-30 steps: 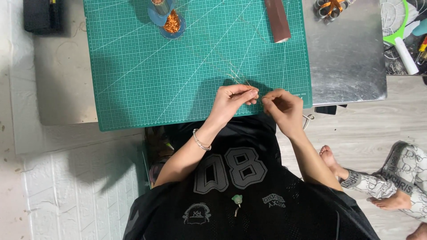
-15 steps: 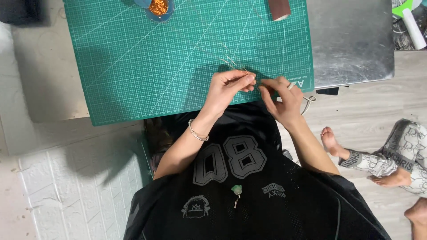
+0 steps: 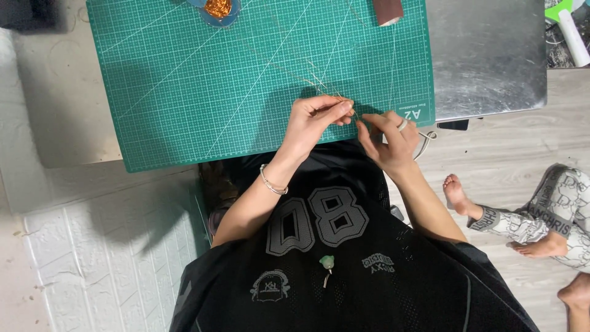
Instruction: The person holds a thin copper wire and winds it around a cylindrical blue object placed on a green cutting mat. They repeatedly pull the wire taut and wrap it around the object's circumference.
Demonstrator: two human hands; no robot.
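My left hand (image 3: pixel 312 120), with a thin bracelet at the wrist, pinches a bundle of thin pale wire strands (image 3: pixel 319 85) between thumb and fingers at the near edge of the green cutting mat (image 3: pixel 184 80). The strands fan out over the mat beyond my fingers. My right hand (image 3: pixel 391 139), a ring on one finger, is just to the right with its fingertips closed on the same strands. The two hands are a small gap apart. The wire between them is too fine to make out.
A blue spool of copper wire (image 3: pixel 218 7) and a brown block (image 3: pixel 387 8) lie at the mat's far edge. A bare metal tabletop (image 3: pixel 491 55) extends to the right. Another person's bare feet (image 3: pixel 458 193) and patterned trouser leg (image 3: pixel 556 206) rest on the floor at the right.
Both hands stayed at the mat's near edge on the wire strands. My right hand has drawn slightly away from the left. The view has tilted a little nearer.
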